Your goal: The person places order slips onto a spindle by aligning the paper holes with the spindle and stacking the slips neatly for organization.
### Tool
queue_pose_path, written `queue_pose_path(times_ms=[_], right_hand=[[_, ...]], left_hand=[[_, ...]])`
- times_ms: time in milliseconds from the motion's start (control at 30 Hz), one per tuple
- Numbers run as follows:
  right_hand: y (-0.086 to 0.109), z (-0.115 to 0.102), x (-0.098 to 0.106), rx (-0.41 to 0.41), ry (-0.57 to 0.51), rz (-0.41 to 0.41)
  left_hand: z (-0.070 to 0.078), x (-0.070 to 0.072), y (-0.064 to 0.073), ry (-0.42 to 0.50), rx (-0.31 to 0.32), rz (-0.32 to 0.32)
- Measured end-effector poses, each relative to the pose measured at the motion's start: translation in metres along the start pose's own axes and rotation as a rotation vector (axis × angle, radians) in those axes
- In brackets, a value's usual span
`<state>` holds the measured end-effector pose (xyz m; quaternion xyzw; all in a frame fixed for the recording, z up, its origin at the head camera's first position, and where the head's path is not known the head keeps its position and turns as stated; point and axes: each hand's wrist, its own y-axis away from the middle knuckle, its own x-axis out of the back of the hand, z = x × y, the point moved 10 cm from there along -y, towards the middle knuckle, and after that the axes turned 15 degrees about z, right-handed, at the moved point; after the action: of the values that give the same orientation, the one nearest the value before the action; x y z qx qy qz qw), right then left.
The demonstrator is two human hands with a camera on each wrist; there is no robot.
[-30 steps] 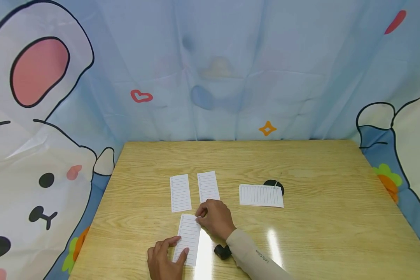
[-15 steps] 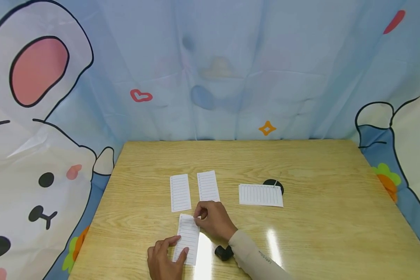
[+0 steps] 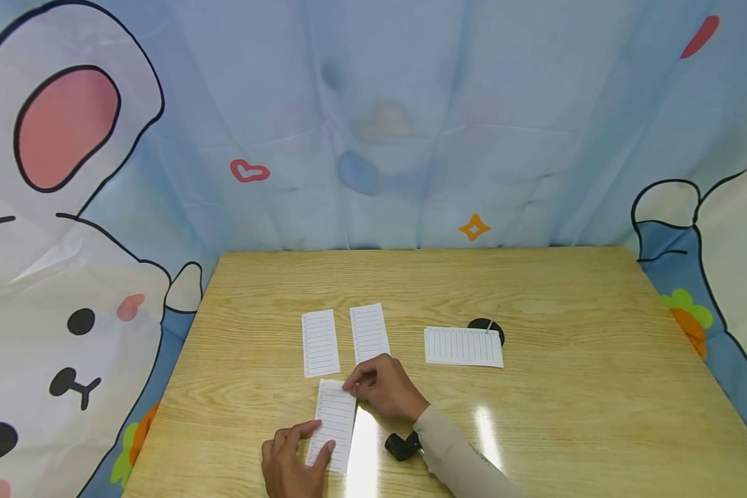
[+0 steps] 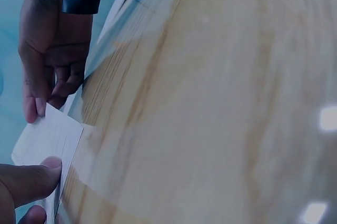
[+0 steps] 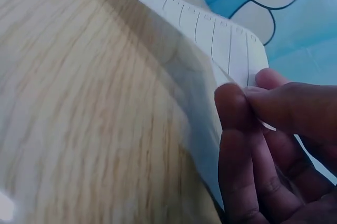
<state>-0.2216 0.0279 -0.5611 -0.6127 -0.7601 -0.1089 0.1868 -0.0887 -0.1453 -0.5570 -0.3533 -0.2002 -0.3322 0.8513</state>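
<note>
A white lined paper slip [image 3: 336, 418] with small checkboxes lies upright in the head view, near the front of the table. My left hand [image 3: 291, 460] holds its lower part between thumb and fingers; in the left wrist view the thumb [image 4: 34, 181] presses flat on the slip. The right hand [image 3: 387, 387] pinches the slip's top right corner between thumb and index finger. The right wrist view shows this pinch close up, with the slip [image 5: 234, 45] bowed and its edge raised over the wood. Its other fingers [image 5: 237, 166] are curled below the pinch.
Two similar slips lie farther back, one at the left [image 3: 321, 344] and another [image 3: 370, 332] beside it, partly behind the right hand. A sideways stack of slips [image 3: 463, 347] overlaps a black round object [image 3: 501, 334]. A black wrist camera [image 3: 402, 447] hangs by the right sleeve.
The right hand has shifted slightly at the slip's top corner, and its forearm has swung a little to the right. The left hand stays in place.
</note>
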Motion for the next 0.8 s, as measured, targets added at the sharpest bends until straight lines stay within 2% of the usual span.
queue_pose_path(times_ms=[267,400,700,800], right_hand=[[0.002,0.002,0.005,-0.05,-0.117,-0.017],[0.003,0.004,0.006,-0.084,-0.175,-0.009],[0.003,0.006,0.009,-0.118,-0.254,0.015],[0.003,0.007,0.011,-0.127,-0.272,0.041]], left_hand=[[-0.008,-0.001,0.001,0.003,0.114,-0.052],[-0.009,0.0,0.0,0.035,0.159,-0.053],[-0.014,-0.001,0.002,0.119,0.323,-0.111],[-0.016,0.0,0.003,0.147,0.372,-0.107]])
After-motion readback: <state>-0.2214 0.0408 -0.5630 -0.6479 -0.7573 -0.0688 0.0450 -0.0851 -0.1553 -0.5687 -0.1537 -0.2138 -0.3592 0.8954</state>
